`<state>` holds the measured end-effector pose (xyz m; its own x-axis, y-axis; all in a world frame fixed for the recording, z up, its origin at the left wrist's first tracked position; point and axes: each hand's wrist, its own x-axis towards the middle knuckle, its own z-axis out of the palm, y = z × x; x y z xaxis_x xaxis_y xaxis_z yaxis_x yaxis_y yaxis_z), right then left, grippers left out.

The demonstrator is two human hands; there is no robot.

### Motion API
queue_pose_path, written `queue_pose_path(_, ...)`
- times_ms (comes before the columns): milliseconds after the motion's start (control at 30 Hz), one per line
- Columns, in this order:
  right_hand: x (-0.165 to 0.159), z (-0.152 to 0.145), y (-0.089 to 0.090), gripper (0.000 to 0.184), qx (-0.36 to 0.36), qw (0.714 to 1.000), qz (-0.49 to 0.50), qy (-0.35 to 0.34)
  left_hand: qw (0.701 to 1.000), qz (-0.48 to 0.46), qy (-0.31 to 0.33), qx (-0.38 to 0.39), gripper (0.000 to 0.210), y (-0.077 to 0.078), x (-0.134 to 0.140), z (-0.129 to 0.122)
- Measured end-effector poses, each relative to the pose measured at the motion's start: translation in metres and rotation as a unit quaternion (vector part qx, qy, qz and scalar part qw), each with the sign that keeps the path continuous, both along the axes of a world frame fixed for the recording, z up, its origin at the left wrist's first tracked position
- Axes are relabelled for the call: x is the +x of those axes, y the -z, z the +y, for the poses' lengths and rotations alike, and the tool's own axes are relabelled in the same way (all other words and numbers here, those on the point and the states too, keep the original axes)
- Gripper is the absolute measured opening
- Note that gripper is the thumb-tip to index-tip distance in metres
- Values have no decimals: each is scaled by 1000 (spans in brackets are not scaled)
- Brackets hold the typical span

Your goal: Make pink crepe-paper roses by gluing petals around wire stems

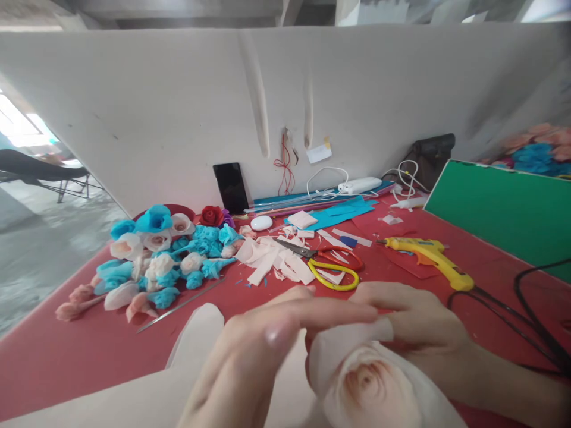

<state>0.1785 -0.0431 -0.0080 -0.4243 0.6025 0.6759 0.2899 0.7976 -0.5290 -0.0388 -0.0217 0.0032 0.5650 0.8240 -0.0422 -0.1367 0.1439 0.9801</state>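
Observation:
A cream paper rose (370, 383) with a tightly coiled, brownish centre faces me at the bottom of the head view. My right hand (428, 327) is closed on it from behind and the right, its fingers curled at the outer petal. Across the rose's top edge reaches my left hand (254, 351), its index finger pressed along the petal and its thumb bent up. Both hands' other fingertips are partly hidden behind the petals. Under my left forearm and beside it spreads a cream sheet of paper (196, 339).
Several blue, cream and pink paper flowers (167, 261) lie on the red table (57, 368). Scissors (334, 273) rest by paper scraps (272, 261), with a yellow glue gun (428, 255) and its cable on the right. A phone (231, 187) leans on the wall; a green board (504, 208) stands right.

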Motion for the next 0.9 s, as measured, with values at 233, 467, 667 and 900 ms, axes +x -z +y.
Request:
queue_pose_path(233,1,0,5,8,-64,996,58,-26,1000,-12,16,5,27,-26,33,4)
queue_pose_path(467,-11,-7,-8,14,-207,973,101,-1,995,25,74,64,17,-13,35,6)
queue_pose_path(667,-9,-15,-10,21,-403,911,81,36,991,35,84,103,8,-13,35,7)
queue_pose_path(900,-8,-18,-6,17,-434,895,101,10,989,106,46,94,16,-12,35,8)
